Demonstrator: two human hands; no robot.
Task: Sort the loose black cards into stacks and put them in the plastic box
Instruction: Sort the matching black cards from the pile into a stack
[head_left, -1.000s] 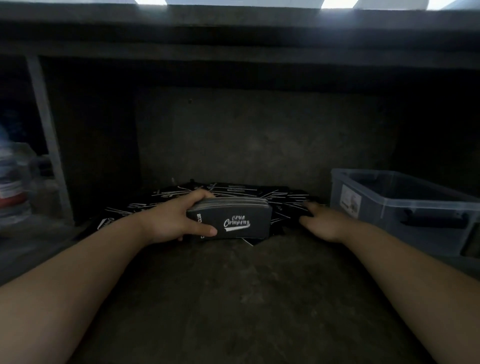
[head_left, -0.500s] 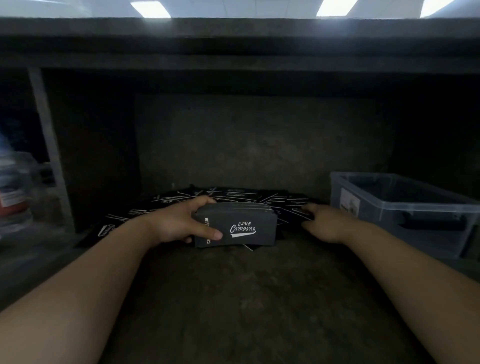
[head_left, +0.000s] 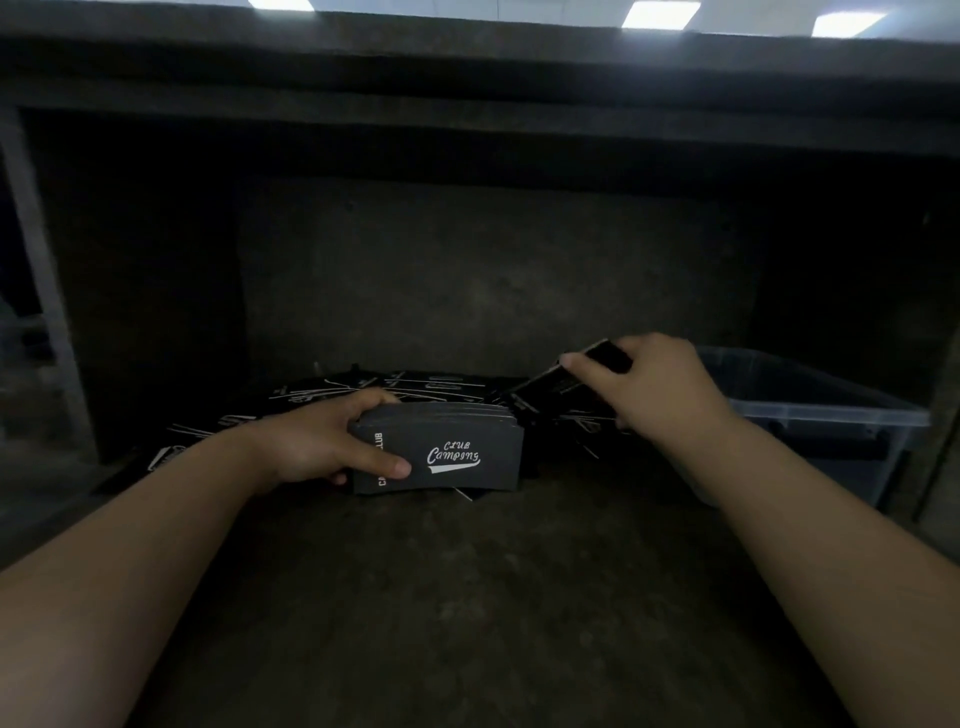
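Gripping, left hand: gathered stack
Pinching, right hand: few raised cards
Remaining: loose pile to sort, with boxing into plastic box pending

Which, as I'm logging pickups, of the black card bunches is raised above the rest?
The few cards pinched by the right hand, tilted above the loose pile; the left hand holds its thick stack low, on edge.

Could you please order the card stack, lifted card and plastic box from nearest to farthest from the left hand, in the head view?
1. card stack, gripped in the left hand.
2. lifted card, pinched by the right hand.
3. plastic box, far right.
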